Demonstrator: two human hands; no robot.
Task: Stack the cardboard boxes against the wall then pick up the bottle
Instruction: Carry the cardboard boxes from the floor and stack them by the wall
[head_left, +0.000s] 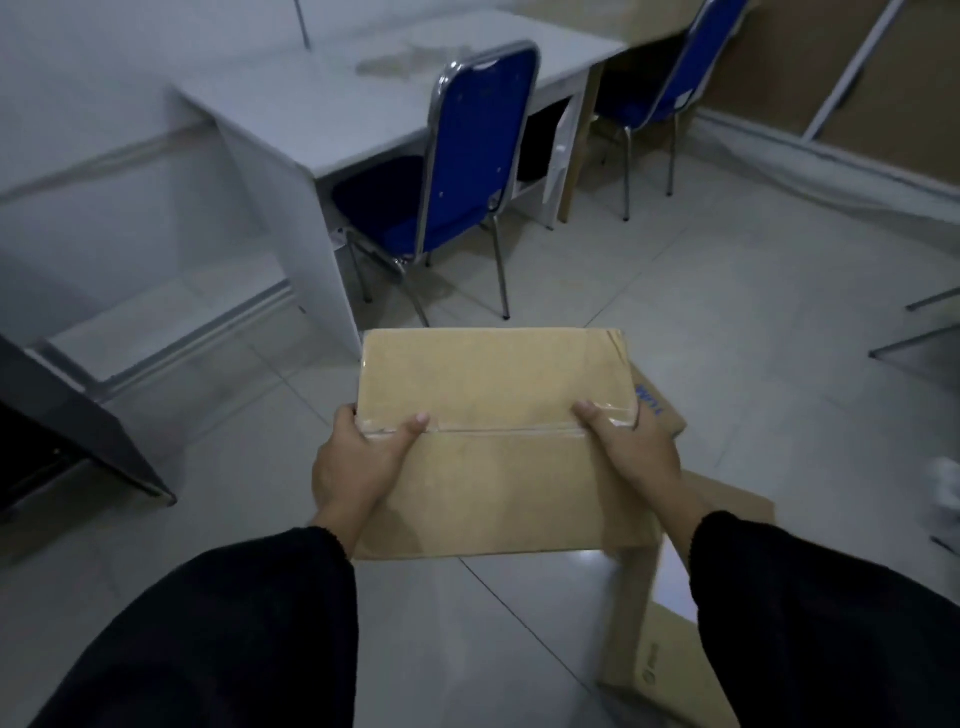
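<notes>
A taped brown cardboard box (493, 384) is held up in front of me above the tiled floor. My left hand (358, 462) grips its left edge with the thumb on top. My right hand (634, 452) grips the right edge the same way. More cardboard boxes (670, 654) lie on the floor under and to the right of the held one, partly hidden by it and my right sleeve. One of them shows blue print (649, 397). No bottle is visible.
A white desk (322, 114) stands ahead on the left with a blue chair (467, 156) tucked at it. A second blue chair (675, 78) stands farther right. A dark cabinet (67, 431) is at the left edge. Walls run behind the desk and along the right.
</notes>
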